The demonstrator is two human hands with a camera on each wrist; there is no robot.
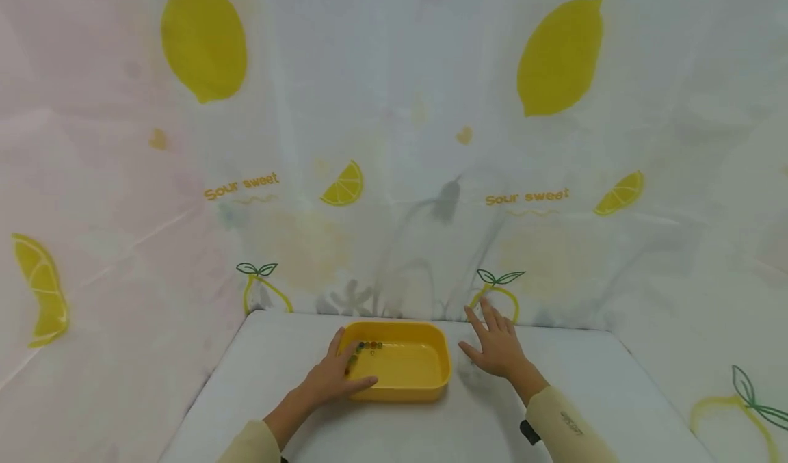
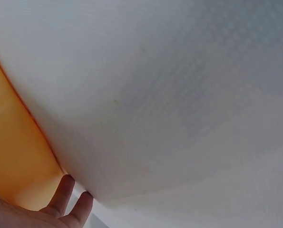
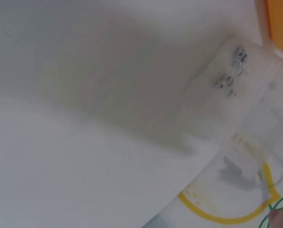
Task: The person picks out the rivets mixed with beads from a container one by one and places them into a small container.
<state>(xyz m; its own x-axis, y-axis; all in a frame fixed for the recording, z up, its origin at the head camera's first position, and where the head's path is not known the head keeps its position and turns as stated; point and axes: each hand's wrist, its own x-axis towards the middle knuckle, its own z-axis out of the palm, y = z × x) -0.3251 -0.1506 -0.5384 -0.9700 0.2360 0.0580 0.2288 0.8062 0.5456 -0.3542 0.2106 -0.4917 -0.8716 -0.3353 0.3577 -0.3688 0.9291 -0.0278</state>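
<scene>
A yellow rectangular tray sits on the white table, with several small coloured beads in a curved line by its back left corner. My left hand holds the tray's left end, thumb reaching over the near rim. Two of its fingers show along the yellow outer wall in the left wrist view, tips low by the table. To the right of the tray, my right hand is spread, with nothing in it. Near it, a clear plastic bag holds small silvery pieces.
The white table ends at a back edge against a hanging cloth printed with lemons. The bag lies near that edge, close to the tray's right side. Sleeves cover both forearms.
</scene>
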